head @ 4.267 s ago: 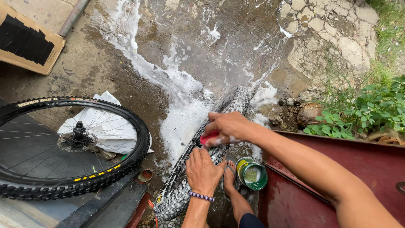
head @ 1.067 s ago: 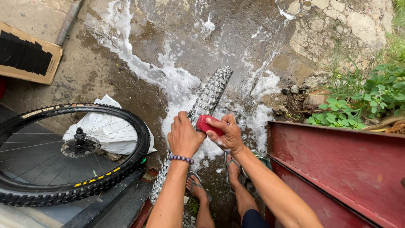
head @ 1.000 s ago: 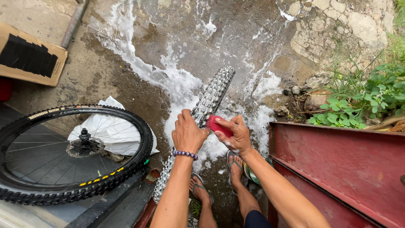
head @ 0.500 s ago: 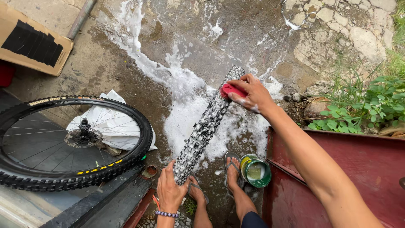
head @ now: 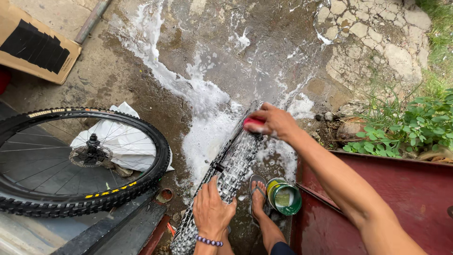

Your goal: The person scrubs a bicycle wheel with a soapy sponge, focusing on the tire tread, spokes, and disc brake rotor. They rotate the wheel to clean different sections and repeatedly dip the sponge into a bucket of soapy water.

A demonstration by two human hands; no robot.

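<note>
A soapy bicycle wheel with a knobby tyre point(head: 231, 170) stands on edge on the wet ground in front of me. My left hand point(head: 212, 210) grips the near part of the tyre, a beaded bracelet on its wrist. My right hand point(head: 273, 122) is stretched out to the far top of the tyre and is closed on a red brush point(head: 252, 122) pressed against the tread. My foot in a sandal point(head: 257, 193) rests beside the wheel.
A green tin can point(head: 284, 196) stands by my foot. A second bicycle wheel point(head: 75, 160) lies flat at left over a white sheet point(head: 127, 146). Dark red metal panel point(head: 406, 203) at right, cardboard box point(head: 33, 45) top left, soap foam point(head: 203, 113) on concrete, plants point(head: 415, 127) at right.
My right hand with the red brush moved from the tyre's middle out to its far end. My left hand slid down to the near part of the tyre.
</note>
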